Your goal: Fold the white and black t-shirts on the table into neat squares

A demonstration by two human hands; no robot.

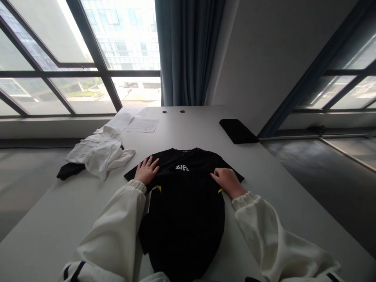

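Observation:
A black T-shirt (188, 211) lies spread on the white table in front of me, its collar away from me. White lettering crosses its chest, and small yellow marks show at both sides below the sleeves. Flat on the shirt near the left sleeve rests my left hand (146, 170), fingers spread. My right hand (229, 181) is at the right sleeve, fingers curled together against the black cloth; its fingertips are partly hidden. The lower left edge of the shirt sticks out unevenly.
A crumpled heap of white clothing (98, 150) sits at the left table edge, with a black piece of cloth (70, 170) under it. Printed papers (142, 125) lie behind. A folded black item (238, 131) is at the far right edge. Two round holes pierce the far tabletop (194, 121).

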